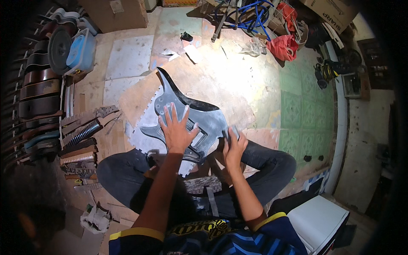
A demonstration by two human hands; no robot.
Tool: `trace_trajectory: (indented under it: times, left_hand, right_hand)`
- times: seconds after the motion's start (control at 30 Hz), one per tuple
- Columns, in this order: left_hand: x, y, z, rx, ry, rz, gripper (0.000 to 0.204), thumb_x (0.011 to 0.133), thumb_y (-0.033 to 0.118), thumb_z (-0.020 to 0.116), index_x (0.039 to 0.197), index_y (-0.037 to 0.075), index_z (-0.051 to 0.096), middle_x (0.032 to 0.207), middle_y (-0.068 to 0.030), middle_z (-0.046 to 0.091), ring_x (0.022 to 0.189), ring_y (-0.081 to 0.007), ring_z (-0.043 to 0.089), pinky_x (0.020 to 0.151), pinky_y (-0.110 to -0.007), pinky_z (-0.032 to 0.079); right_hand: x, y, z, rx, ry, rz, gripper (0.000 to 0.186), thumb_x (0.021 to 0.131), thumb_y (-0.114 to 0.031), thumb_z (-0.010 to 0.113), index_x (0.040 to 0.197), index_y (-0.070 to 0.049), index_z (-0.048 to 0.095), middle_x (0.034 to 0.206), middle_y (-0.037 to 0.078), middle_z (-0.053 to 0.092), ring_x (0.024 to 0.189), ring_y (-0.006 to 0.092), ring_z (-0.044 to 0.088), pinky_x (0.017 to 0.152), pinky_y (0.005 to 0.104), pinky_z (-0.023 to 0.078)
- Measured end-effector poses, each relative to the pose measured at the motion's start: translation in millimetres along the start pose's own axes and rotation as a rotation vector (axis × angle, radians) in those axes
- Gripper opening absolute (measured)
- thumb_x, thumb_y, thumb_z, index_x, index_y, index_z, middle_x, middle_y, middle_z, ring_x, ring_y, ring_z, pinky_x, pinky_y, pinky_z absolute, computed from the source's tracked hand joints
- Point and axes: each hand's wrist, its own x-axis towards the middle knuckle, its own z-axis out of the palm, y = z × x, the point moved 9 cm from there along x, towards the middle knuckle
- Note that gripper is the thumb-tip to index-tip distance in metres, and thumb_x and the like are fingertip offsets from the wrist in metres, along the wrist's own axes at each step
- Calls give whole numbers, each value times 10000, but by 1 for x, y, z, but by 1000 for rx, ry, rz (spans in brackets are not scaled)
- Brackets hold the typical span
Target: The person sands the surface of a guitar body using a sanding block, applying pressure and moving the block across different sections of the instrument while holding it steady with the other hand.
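A dusty grey-black electric guitar body [212,119] with long horns and routed cavities lies in front of my crossed legs. My left hand [176,131] rests flat on its face, with the fingers spread. At the body's right edge, my right hand [236,148] is closed round a small grey sanding pad [232,133], whose exact form is partly hidden by the fingers. Beneath the body is a white foam mat [140,142] with a jigsaw edge, laid over brown cardboard [136,95].
Saws and rasps [87,131] lie in a row on the left, beside a rack of guitar bodies [40,91]. A blue tub [87,53] stands farther back. Blue hose [255,17] and a red bag [282,49] are at the far side. A white box [318,223] sits near right.
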Motion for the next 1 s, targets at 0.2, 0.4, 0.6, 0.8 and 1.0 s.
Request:
trace_trajectory:
  times: [0.2,0.4,0.6,0.8,1.0]
  left_hand:
    - [1,-2,-2,11,11,-8,737,868,538,661,1538,274,509,1672,-242,258,1556,-453,175,1211,-673,136]
    - [-1,-2,-2,19,-12,-22,755,859,535,670,1545,268,499,1666,-246,267,1554,-456,174,1211,-673,137]
    - [1,2,-7,17,18,-2,750,857,527,674,1538,263,507,1663,-242,276,1549,-460,188,1204,-677,155]
    - [0,0,-3,16,33,2,750,858,528,673,1539,262,506,1659,-243,287,1547,-460,198,1205,-677,151]
    - [-2,-2,-7,24,82,5,737,861,567,653,1519,256,533,1658,-241,294,1542,-451,218,1205,-678,156]
  right_hand:
    - [28,1,0,39,1,44,559,833,28,729,1355,-160,665,1321,263,544,1206,463,491,1059,537,387]
    - [0,-1,-3,17,4,-56,540,855,18,718,1366,-136,640,1322,269,536,1200,460,495,1057,521,396]
    - [-9,-3,-1,27,22,-34,537,861,-23,737,1370,-171,651,1311,258,541,1201,457,488,1047,536,401]
    - [40,3,11,105,32,65,631,822,56,728,1400,-177,632,1298,271,544,1191,460,493,1051,532,394]
    - [-14,-25,15,2,-109,-115,596,862,-10,699,1418,-212,623,1307,240,549,1187,462,495,1015,559,389]
